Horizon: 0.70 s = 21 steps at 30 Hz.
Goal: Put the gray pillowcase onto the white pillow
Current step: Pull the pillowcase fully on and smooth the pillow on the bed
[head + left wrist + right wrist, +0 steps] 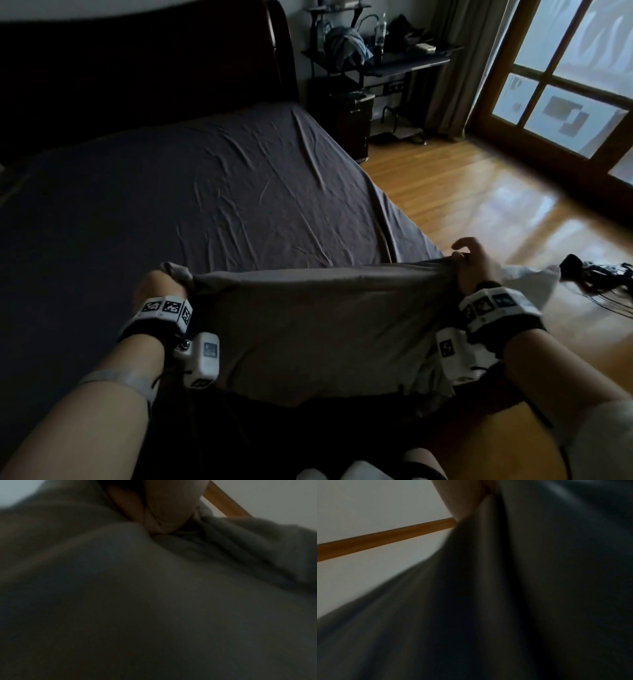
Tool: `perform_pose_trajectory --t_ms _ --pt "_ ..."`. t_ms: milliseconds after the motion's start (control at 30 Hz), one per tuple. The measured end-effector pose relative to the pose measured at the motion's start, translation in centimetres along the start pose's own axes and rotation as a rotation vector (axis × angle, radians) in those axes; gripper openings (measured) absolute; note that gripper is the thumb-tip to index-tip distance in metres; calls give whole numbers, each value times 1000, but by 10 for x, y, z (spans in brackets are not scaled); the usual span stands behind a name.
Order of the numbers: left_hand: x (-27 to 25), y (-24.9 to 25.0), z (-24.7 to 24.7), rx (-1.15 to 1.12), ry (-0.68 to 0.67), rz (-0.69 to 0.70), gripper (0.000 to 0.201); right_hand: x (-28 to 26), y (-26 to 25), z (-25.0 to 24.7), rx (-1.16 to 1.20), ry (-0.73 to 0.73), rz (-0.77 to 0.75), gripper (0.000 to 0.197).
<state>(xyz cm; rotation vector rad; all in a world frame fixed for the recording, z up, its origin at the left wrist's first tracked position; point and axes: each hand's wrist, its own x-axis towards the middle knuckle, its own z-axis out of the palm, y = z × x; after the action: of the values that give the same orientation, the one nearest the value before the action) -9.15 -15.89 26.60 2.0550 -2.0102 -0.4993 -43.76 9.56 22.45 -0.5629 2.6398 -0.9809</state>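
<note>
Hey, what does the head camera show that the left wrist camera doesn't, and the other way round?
Only the head view shows the right hand, white pillow cloth by the right wrist, and the bed and wood floor. Only the left wrist view shows, blurred, fingers bunching fabric up close, against a pale surface with a wooden strip. Both show the left hand gripping the gray pillowcase.

The gray cloth pillowcase (308, 329) hangs stretched over the near edge of the wide bed with the dark wrinkled sheet (191, 192), the left hand (154, 287) at its left corner, the right hand (474, 263) at its right. The white pillow (527, 277) shows right of the bed, behind the right hand. The dark metal shelf rack (373, 68) stands beyond the bed's far right corner.
</note>
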Motion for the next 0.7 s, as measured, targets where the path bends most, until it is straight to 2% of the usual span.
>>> perform_pose_trajectory --t_ms 100,200,267,333,433,500,600,667,700 --pt "1 11 -6 -114 32 -83 46 8 -34 0 13 5 -101 16" --pt "5 -2 -2 -168 52 -147 48 7 -60 21 60 -22 -137 17" --pt "1 -7 1 -177 60 -141 46 2 -74 30 105 -18 -148 17" --pt "-7 8 3 -210 30 -83 41 -4 -97 43 132 -39 -178 17" --pt "-12 32 -5 -254 11 -76 35 -7 -126 60 130 -138 -229 15" --pt "-2 16 -23 -300 45 -100 33 9 -109 40 119 -94 -199 19" --pt "13 -34 -44 -287 116 -128 28 37 -53 -1 9 43 -1 23" --pt "12 -46 -43 -259 152 -145 13 39 -38 -2 -26 72 44 21" --pt "10 -47 -37 -222 134 -172 13 36 -36 5 15 57 29 21"
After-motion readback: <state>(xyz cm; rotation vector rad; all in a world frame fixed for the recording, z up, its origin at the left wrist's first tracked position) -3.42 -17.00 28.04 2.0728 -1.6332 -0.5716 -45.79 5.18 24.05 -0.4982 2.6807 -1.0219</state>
